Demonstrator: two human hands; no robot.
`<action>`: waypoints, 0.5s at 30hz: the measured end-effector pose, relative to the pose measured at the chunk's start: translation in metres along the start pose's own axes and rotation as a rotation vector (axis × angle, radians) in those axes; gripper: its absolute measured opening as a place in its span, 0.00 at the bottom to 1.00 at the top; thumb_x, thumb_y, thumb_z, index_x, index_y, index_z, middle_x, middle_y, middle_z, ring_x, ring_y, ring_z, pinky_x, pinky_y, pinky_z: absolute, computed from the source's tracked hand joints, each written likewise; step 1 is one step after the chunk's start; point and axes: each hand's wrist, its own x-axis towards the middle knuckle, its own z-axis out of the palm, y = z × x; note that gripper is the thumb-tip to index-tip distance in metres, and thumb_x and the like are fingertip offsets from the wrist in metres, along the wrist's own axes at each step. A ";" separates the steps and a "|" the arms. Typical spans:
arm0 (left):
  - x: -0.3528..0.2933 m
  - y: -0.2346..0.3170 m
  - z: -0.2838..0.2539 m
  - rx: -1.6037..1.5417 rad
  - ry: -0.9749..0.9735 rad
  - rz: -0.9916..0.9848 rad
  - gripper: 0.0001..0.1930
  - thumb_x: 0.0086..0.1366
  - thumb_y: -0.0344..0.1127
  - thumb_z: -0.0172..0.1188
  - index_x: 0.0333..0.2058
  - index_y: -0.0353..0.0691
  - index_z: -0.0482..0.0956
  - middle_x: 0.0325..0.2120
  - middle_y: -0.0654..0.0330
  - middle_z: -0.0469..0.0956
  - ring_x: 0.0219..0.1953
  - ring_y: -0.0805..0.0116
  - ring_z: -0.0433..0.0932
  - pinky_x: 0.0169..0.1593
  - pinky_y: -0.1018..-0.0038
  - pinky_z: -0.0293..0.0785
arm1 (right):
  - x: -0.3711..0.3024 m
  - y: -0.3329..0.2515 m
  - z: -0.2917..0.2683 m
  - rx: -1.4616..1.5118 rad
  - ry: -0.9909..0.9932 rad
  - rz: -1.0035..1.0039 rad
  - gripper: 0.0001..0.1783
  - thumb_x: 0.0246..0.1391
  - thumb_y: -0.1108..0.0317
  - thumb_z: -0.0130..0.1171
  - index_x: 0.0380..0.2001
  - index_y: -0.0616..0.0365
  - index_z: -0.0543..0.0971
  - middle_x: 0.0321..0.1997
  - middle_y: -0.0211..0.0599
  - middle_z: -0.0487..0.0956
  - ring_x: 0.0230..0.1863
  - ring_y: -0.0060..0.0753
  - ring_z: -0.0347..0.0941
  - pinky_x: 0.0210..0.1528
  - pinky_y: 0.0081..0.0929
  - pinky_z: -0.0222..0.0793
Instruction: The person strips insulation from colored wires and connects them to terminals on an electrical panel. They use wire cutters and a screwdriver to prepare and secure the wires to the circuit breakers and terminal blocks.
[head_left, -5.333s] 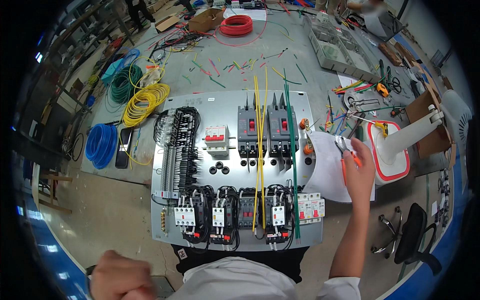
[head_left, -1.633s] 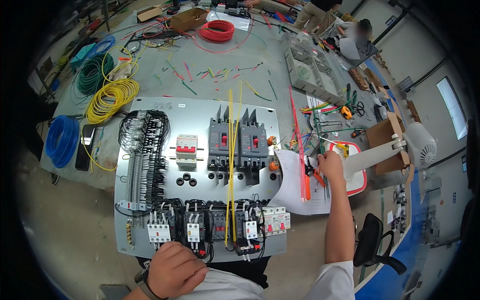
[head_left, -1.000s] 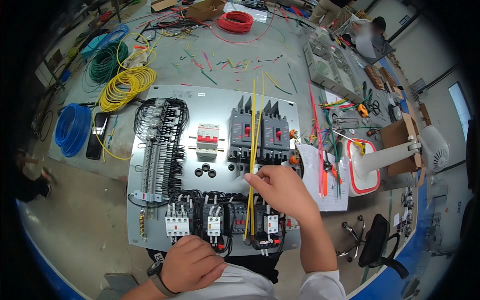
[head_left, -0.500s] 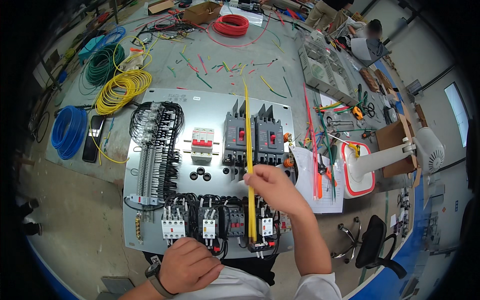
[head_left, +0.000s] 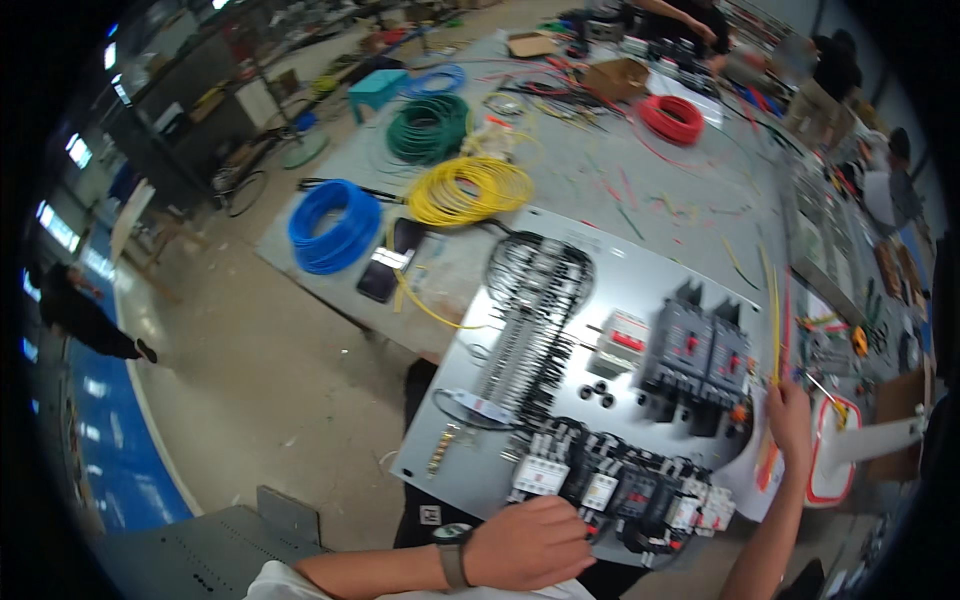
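My right hand (head_left: 789, 425) is at the right edge of a metal mounting panel (head_left: 480, 345), closed round several straight yellow wires (head_left: 776, 325) that stick up past the fingers. Red wire lengths (head_left: 787, 335) lie beside them. My left hand (head_left: 530, 543) is curled at the panel's near edge, below a white-fronted contactor (head_left: 542, 474); its palm side is hidden. On the panel sit two dark circuit breakers (head_left: 693, 350) with red levers, a small white breaker (head_left: 621, 342) with a red handle, and a terminal strip (head_left: 515, 350) with black wires.
Coils of blue (head_left: 333, 228), yellow (head_left: 470, 192), green (head_left: 427, 130) and red wire (head_left: 670, 119) lie on the grey table. A phone (head_left: 391, 260) is by the blue coil. A white fan (head_left: 845, 445) stands at right. Other people (head_left: 833, 75) are in the background.
My right hand has carried the yellow wires from above the panel to its right side. My left hand is still curled at the near edge. The view has swung to the left.
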 end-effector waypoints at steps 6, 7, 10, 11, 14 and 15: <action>0.002 0.005 -0.006 0.007 0.020 -0.010 0.08 0.69 0.35 0.68 0.34 0.40 0.79 0.31 0.60 0.73 0.38 0.58 0.75 0.49 0.65 0.74 | -0.002 -0.017 0.014 -0.062 0.077 0.031 0.13 0.66 0.64 0.60 0.36 0.67 0.79 0.32 0.56 0.82 0.35 0.57 0.81 0.40 0.48 0.74; 0.001 0.005 -0.006 0.007 0.035 -0.001 0.08 0.69 0.36 0.67 0.34 0.40 0.79 0.31 0.60 0.73 0.38 0.58 0.74 0.49 0.65 0.74 | -0.003 -0.022 0.014 -0.035 0.092 0.046 0.13 0.66 0.65 0.60 0.37 0.67 0.80 0.33 0.55 0.83 0.35 0.55 0.81 0.41 0.47 0.74; -0.002 0.004 -0.002 -0.037 0.073 0.003 0.08 0.70 0.36 0.66 0.34 0.39 0.79 0.32 0.58 0.73 0.39 0.57 0.74 0.51 0.65 0.74 | -0.006 -0.017 0.014 0.043 0.102 0.027 0.12 0.66 0.66 0.61 0.41 0.68 0.81 0.35 0.53 0.84 0.36 0.50 0.81 0.42 0.43 0.75; -0.003 0.002 -0.002 -0.056 0.089 0.007 0.08 0.70 0.35 0.66 0.34 0.39 0.79 0.32 0.58 0.73 0.39 0.57 0.74 0.51 0.65 0.74 | -0.007 -0.013 0.014 0.067 0.100 0.010 0.12 0.66 0.66 0.61 0.42 0.68 0.81 0.36 0.52 0.84 0.37 0.47 0.82 0.43 0.42 0.75; -0.008 0.000 -0.002 -0.079 0.040 0.000 0.08 0.71 0.34 0.65 0.34 0.38 0.79 0.33 0.57 0.75 0.40 0.56 0.75 0.51 0.63 0.74 | -0.011 -0.006 0.014 0.140 0.066 -0.016 0.16 0.68 0.66 0.60 0.50 0.69 0.81 0.40 0.48 0.85 0.38 0.37 0.81 0.44 0.37 0.75; -0.009 0.000 -0.003 -0.084 0.035 0.006 0.07 0.71 0.33 0.65 0.34 0.38 0.80 0.33 0.57 0.75 0.40 0.56 0.76 0.51 0.63 0.74 | -0.013 0.000 0.018 0.146 0.094 -0.013 0.17 0.68 0.66 0.60 0.51 0.69 0.81 0.42 0.48 0.85 0.40 0.36 0.80 0.46 0.36 0.76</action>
